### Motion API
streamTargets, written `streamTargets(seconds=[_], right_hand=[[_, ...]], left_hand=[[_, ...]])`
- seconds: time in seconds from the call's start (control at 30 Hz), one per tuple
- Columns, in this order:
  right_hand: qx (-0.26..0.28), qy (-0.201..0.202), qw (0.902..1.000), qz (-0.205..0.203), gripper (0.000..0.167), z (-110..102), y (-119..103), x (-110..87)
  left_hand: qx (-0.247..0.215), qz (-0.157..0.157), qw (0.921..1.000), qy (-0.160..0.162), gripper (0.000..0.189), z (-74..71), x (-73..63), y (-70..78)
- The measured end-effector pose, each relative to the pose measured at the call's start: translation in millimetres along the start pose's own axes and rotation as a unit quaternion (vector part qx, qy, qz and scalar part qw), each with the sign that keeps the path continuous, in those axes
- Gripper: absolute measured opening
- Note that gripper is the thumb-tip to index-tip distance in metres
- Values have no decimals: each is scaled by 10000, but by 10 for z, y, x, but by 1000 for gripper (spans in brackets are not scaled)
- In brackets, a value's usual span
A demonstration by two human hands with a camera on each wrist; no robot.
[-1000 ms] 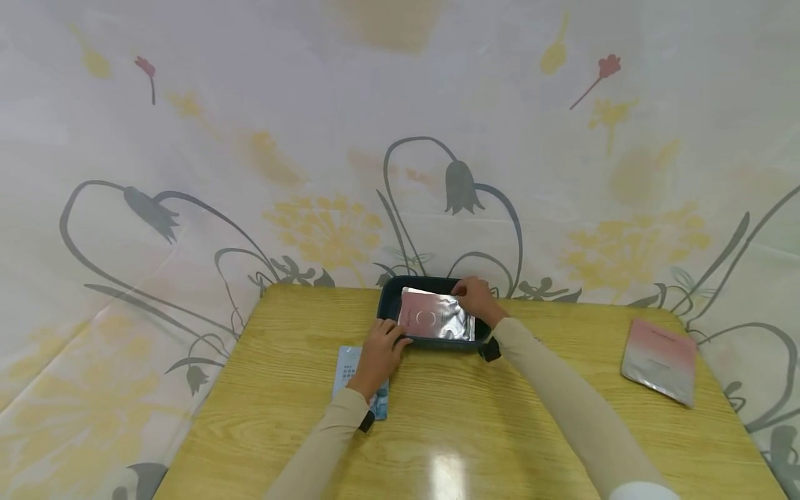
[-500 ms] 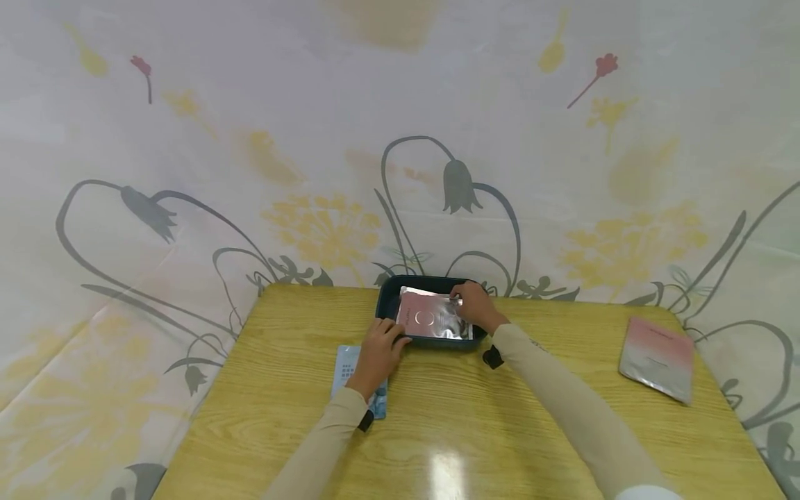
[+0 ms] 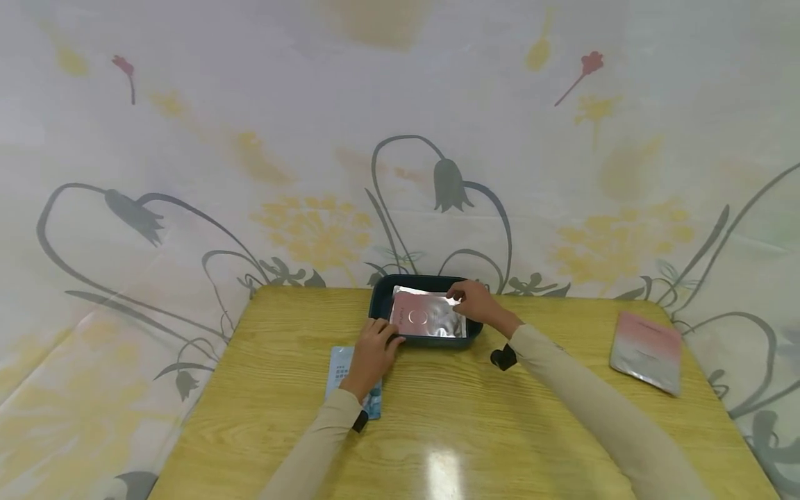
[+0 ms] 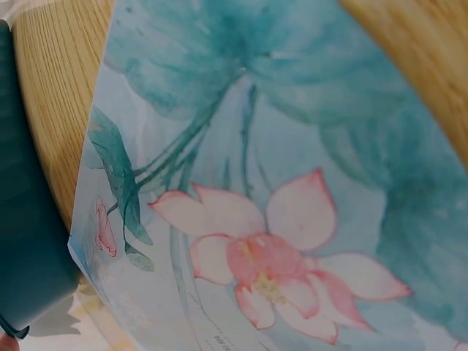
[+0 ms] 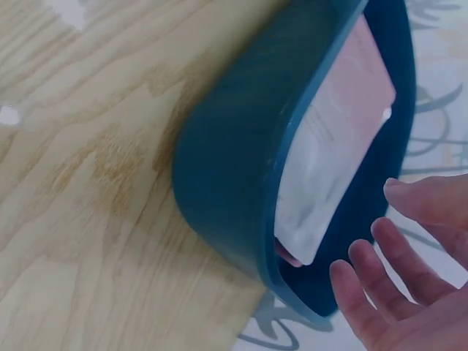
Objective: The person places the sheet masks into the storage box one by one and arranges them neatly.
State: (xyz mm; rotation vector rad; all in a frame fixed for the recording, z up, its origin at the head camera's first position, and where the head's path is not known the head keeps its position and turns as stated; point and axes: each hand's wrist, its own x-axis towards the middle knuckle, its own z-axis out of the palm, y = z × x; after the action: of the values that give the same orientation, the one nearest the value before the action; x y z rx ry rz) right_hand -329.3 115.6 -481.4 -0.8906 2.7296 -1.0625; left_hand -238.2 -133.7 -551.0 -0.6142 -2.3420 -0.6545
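Note:
A dark teal plastic basin (image 3: 431,342) stands at the table's far edge in the head view. Inside lie pink-and-silver foil packets (image 3: 412,312), like sheet mask sachets, at least two overlapping. My left hand (image 3: 370,354) grips the basin's near-left rim, fingers over it and thumb in front. Under that wrist a pale blue sachet (image 3: 335,368) lies on the table; up close it bears a pink lotus print (image 4: 270,248). My right hand (image 3: 480,304) hovers over the basin's right end; in the right wrist view its fingers are loosely bent and apart from the foil packet (image 5: 329,153).
Another pink-and-silver sachet (image 3: 646,353) lies flat at the right side of the wood-grain table (image 3: 462,417). Behind the table's far edge hangs a flower-printed cloth (image 3: 312,139), close to the basin.
My right hand has drawn slightly right relative to the packets and its wrist has shifted outward. My left hand stays at the rim. The whole head view has drifted a little.

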Motion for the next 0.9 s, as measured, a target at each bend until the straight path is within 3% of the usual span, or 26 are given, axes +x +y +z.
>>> streamTargets(seconds=[0.4, 0.53, 0.9], right_hand=[[182, -90, 9997, -124, 19, -264, -12, -298], [338, -69, 9994, 12, 18, -352, -10, -419], [158, 111, 9996, 208, 23, -602, 32, -797]], left_hand=[[-46, 56, 10000, -15, 15, 19, -5, -8], [-85, 78, 9999, 53, 16, 13, 4, 2], [-170, 13, 9997, 177, 17, 0, 6, 42]])
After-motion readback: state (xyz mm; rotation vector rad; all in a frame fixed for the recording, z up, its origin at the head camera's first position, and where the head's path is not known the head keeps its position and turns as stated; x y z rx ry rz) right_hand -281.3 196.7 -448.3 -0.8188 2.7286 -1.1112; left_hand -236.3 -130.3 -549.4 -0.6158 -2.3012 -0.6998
